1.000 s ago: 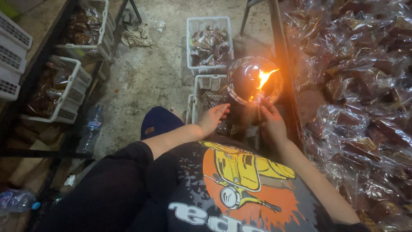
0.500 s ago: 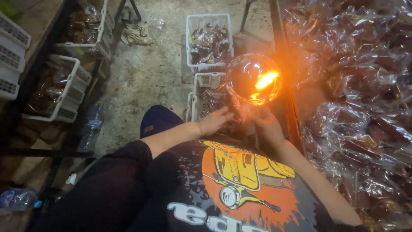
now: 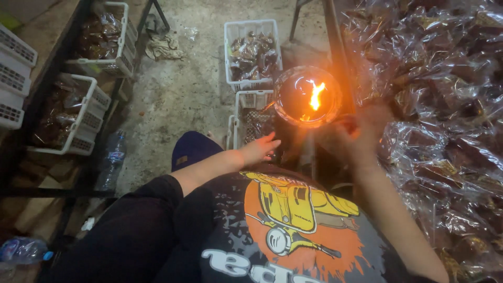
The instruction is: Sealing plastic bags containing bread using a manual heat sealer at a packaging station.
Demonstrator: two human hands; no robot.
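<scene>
Right hand (image 3: 367,128) beside flame (image 3: 316,96), grip unclear, left hand (image 3: 260,149) open, empty, below it; wrappers (image 3: 445,89) nearby could scorch.

right hand (image 3: 367,128) motion-blurred, its grip unclear, wrapped packets (image 3: 445,105) cut off at right edge

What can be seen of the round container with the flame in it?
The flame container is a round, shallow, open-topped vessel with a shiny rim that looks like metal or glass, seen from above. A bright orange flame burns right of its centre and lights the surroundings. It stands raised on a thin upright post, beside a white plastic crate. The right hand is close by its lower right edge; whether they touch cannot be told. The left hand is apart.
</scene>
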